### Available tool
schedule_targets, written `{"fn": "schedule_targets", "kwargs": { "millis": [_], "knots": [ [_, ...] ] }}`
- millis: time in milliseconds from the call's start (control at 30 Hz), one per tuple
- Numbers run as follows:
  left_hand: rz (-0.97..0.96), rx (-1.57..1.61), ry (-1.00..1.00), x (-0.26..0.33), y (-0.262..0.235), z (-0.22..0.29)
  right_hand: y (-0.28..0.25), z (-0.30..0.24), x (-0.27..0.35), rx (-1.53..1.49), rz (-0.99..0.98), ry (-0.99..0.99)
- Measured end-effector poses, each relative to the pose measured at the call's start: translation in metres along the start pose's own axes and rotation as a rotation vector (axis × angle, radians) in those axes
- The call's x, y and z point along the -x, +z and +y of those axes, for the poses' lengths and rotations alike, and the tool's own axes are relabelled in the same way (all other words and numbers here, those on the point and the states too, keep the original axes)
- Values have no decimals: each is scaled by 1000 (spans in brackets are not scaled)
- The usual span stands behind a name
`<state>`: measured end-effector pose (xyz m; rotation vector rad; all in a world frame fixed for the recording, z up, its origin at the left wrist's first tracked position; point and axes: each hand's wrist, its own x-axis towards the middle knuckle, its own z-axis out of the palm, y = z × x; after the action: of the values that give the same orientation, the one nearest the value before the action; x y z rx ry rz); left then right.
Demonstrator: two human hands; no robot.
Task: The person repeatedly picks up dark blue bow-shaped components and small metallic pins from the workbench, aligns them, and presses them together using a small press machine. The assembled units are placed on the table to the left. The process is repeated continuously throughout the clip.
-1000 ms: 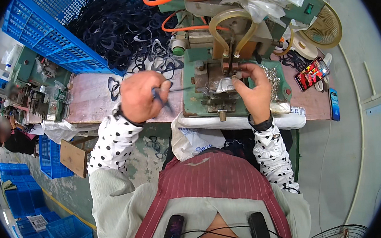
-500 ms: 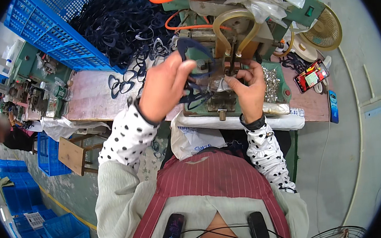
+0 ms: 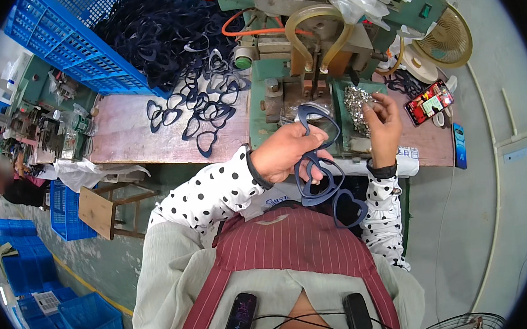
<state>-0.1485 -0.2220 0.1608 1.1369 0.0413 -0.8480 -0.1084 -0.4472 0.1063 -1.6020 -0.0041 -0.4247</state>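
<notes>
My left hand (image 3: 287,153) is closed on several dark blue heart-shaped loops (image 3: 304,189), which dangle in front of the apron at the machine's near edge. One loop stands up above the fingers and the others hang below. My right hand (image 3: 384,122) is at a heap of small shiny metal pieces (image 3: 355,103) in the tray beside the machine. Its thumb and fingers are curled together at the heap; whatever lies between the fingertips is too small to make out. Between and beyond both hands stands the green press machine (image 3: 259,80), with a bent yellowish tube (image 3: 293,33) above its work spot.
A blue crate (image 3: 72,56) heaped with dark loops (image 3: 158,33) stands at the back left, with more loops (image 3: 209,113) spread over the table (image 3: 126,132). To the right lie a lit phone (image 3: 428,103) and a blue phone-like device (image 3: 459,145), near a round fan (image 3: 446,29).
My left hand has come down and toward me from the press, bringing the loops. My right hand has left the press and moved right to the metal pieces.
</notes>
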Motion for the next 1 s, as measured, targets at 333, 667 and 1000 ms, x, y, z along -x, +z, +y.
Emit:
{"fn": "schedule_targets", "kwargs": {
  "millis": [333,667,1000],
  "knots": [
    [-2,10,-109,-7,-6,7,-23,36,-10,490,192,-122],
    [22,-10,-93,-6,-4,7,-38,77,-7,1196,14,-447],
    [-374,696,14,-17,-11,-67,-36,74,-17,826,53,-348]
  ]
}}
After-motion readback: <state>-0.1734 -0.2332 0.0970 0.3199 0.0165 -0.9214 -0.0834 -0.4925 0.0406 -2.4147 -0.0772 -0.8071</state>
